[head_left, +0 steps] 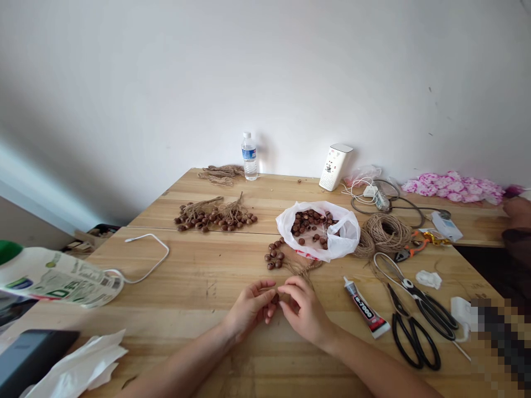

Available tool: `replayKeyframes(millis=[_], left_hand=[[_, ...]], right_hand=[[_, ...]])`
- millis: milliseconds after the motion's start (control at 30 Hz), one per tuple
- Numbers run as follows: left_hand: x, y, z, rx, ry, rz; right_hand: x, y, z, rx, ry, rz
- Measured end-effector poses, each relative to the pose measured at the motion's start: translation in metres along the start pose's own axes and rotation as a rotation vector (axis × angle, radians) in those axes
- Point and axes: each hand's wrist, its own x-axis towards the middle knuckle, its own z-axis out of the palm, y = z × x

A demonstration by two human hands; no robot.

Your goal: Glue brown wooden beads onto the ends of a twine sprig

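Observation:
My left hand (251,307) pinches a small round brown nut (275,298) between thumb and fingers. My right hand (305,309) meets it from the right, its thumb and forefinger closed close to the nut; whatever lies between those fingertips is too small to make out. Just beyond the hands lies a group of brown nuts (274,257) with twine strands (306,268) trailing off to the right. Behind them an open white plastic bag (348,235) holds many more brown nuts. A tube of B-7000 glue (365,307) rests to the right of my right hand.
Black-handled scissors (415,337), larger shears (431,307) and twine coils (385,232) lie at right. Nut bunches on twine (215,215), a water bottle (249,157) and a white box-shaped device (335,167) stand farther back. A large bottle (62,276) and white cable (160,260) lie left.

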Motion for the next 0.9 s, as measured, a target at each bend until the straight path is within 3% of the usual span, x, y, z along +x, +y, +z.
replayKeyframes(millis=[167,467,900], left_hand=[[-0.0007,0.0044,-0.0011,-0.044,-0.063,-0.054],[0.0003,0.0011,-0.0031,-0.02,-0.149,-0.048],[-0.0015,0.0049,-0.0038,-0.057,-0.167,-0.053]], right_hand=[[-0.0033,-0.0025,0.0001,-0.029,0.072,0.053],[0.0005,0.0028,-0.0017,-0.067,0.014,0.092],[0.0009,0.0046,-0.0049,-0.097,-0.047,0.035]])
